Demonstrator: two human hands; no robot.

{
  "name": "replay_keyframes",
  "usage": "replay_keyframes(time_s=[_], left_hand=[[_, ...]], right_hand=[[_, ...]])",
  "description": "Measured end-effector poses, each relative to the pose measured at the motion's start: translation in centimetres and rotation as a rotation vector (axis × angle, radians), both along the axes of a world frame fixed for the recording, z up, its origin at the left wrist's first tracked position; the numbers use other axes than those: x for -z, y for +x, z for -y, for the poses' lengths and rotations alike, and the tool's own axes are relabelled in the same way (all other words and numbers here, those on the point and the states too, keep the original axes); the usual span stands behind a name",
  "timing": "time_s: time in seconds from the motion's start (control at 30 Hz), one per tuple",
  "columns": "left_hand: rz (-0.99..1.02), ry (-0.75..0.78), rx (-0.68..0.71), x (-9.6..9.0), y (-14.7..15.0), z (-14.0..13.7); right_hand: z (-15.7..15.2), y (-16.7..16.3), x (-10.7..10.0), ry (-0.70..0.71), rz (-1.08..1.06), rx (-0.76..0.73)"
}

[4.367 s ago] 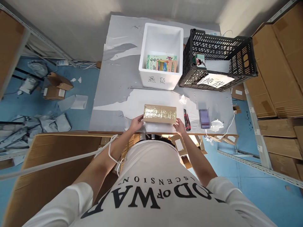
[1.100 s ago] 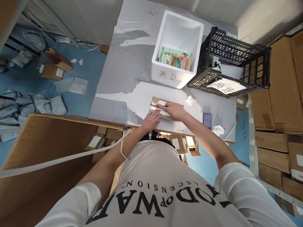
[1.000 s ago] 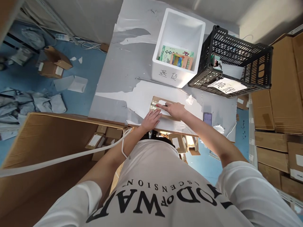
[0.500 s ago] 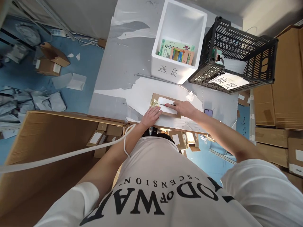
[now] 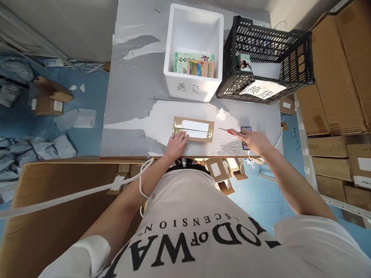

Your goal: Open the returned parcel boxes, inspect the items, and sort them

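A flat cardboard box (image 5: 210, 132) lies on the table with a white label (image 5: 199, 125) on top and shiny tape at its ends. Lengthwise across the label runs a thin dark line. My left hand (image 5: 177, 144) rests on the box's near left corner, fingers stretched out. To the right of the box, my right hand (image 5: 253, 141) grips a knife (image 5: 230, 131) with a thin blade and some red on its handle. The blade points left at the box, apart from it. Beside and partly under my right hand is a phone (image 5: 246, 129).
A white foam box (image 5: 171, 85) holding colourful packets and a black plastic crate (image 5: 292, 79) stand at the back of the table (image 5: 127, 96). Crumpled paper (image 5: 222, 114) lies near the box. A large open carton (image 5: 58, 193) is at front left; stacked cartons (image 5: 330, 148) stand right.
My right hand has drawn the knife off the box and moved right, over by the phone. The dark line now shows on the label. My left hand stays on the box.
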State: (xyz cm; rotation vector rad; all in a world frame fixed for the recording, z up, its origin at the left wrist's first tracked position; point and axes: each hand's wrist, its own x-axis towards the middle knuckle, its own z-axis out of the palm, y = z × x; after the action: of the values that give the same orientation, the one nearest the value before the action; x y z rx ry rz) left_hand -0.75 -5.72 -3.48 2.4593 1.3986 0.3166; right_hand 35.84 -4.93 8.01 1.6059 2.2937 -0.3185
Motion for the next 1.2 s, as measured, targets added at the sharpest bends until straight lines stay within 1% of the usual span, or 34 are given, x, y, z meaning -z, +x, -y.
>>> replay_keyframes(time_s=[0.07, 0.13, 0.2, 0.23, 0.3, 0.37, 0.47, 0.63, 0.73, 0.83, 1.03, 1.2], left_hand=[[-0.060, -0.014, 0.002, -1.0, 0.3, -1.0], [-0.097, -0.026, 0.001, -1.9, 0.6, -2.4], [-0.122, -0.026, 0.012, -2.5, 0.9, -4.0], [-0.140, -0.028, 0.024, -2.7, 1.0, -4.8], [-0.193, -0.039, 0.056, -2.9, 1.2, -6.0], [-0.253, -0.064, 0.080, -2.9, 1.3, -6.6], [-0.300, -0.098, 0.063, -2.6, 1.4, -6.7], [-0.266, -0.124, 0.028, -2.5, 1.6, -6.4], [-0.251, -0.142, 0.023, -2.7, 1.6, -6.6], [-0.243, -0.157, 0.018, -2.8, 1.6, -6.8], [-0.214, -0.162, 0.030, -2.5, 1.4, -6.8], [-0.209, -0.166, 0.022, -2.5, 1.5, -6.8]], right_hand=[[1.5, 0.3, 1.3, 0.021, -0.199, 0.217], [2.9, -0.6, 3.7, -0.038, -0.489, 0.443], [4.2, -2.4, 6.3, -0.118, -0.771, 0.644], [4.6, -3.5, 7.5, -0.136, -0.872, 0.723], [5.3, -5.3, 9.4, -0.143, -1.005, 0.819], [5.7, -6.4, 10.2, -0.136, -1.072, 0.849], [6.0, -6.8, 10.2, -0.125, -1.124, 0.856], [6.3, -6.7, 9.5, -0.176, -1.195, 0.891], [6.3, -6.7, 9.7, -0.206, -1.235, 0.918], [6.3, -6.4, 9.9, -0.235, -1.252, 0.898], [6.2, -4.7, 9.8, -0.365, -1.230, 0.849], [7.3, -4.4, 9.3, -0.468, -1.217, 0.827]])
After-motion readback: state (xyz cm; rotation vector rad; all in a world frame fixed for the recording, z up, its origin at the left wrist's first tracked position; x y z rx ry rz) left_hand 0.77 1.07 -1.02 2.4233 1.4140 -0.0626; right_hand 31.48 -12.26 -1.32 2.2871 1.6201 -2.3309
